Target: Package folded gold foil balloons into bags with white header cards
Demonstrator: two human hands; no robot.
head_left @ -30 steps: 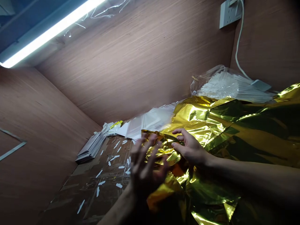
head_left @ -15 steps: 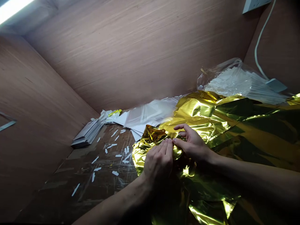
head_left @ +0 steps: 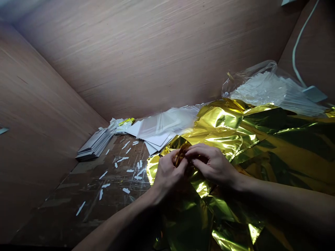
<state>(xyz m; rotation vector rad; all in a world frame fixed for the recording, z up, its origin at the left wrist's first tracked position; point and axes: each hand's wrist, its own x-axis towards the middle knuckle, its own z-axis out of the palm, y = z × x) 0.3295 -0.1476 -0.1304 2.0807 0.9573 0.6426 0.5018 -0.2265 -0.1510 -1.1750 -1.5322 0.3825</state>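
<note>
A large sheet of shiny gold foil [head_left: 261, 160] lies crumpled over the right half of the table and hangs toward me. My left hand [head_left: 170, 170] is closed on a gathered fold of it, thumb and fingers pinching near the foil's left end. Right beside it, my right hand [head_left: 209, 162] bends its fingers over the same bunched foil, its fingertips close to the left thumb. The fingertips of both hands are partly hidden in the folds.
On the brown, taped tabletop [head_left: 99, 195] lie several small white strips [head_left: 126, 190]. Stacked white cards [head_left: 94, 144] stand at the left wall. Clear plastic sleeves [head_left: 167, 122] and white sheets lie at the back. A clear bag of white pieces [head_left: 264, 87] sits back right, near a white cable [head_left: 295, 52].
My left hand has turned from palm-down to a pinch on the foil. My right fingers have curled in over the bunched part. The view has shifted slightly.
</note>
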